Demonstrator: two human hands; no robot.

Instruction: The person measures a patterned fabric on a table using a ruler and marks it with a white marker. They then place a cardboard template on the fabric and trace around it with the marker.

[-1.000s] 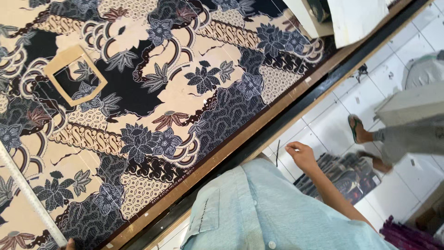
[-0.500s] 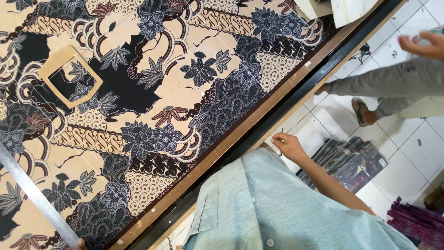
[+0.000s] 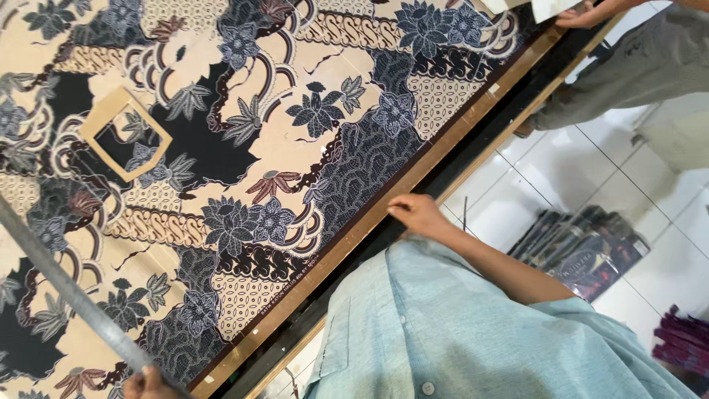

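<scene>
A batik cloth [image 3: 295, 148] with dark blue flowers on cream and black lies flat over a long table. My right hand [image 3: 417, 214] rests with its fingertips at the cloth's border on the table's wooden edge [image 3: 473, 122]. At the bottom edge of the view, my left hand [image 3: 148, 384] grips the end of a long grey metal ruler [image 3: 66, 288], which runs diagonally up to the left across the cloth. A tan square frame template [image 3: 125, 133] lies on the cloth at the upper left. My light blue shirt [image 3: 458, 332] fills the lower right.
Another person stands at the table's far end in grey trousers [image 3: 635, 66], one hand [image 3: 583, 15] on the corner. On the white tiled floor [image 3: 546, 170] lie a stack of packaged cloths [image 3: 583, 247] and some purple items [image 3: 683, 343].
My right hand has come up from beside my body to the table's edge. The ruler has slid further across the cloth. The other person has stepped closer to the table's corner.
</scene>
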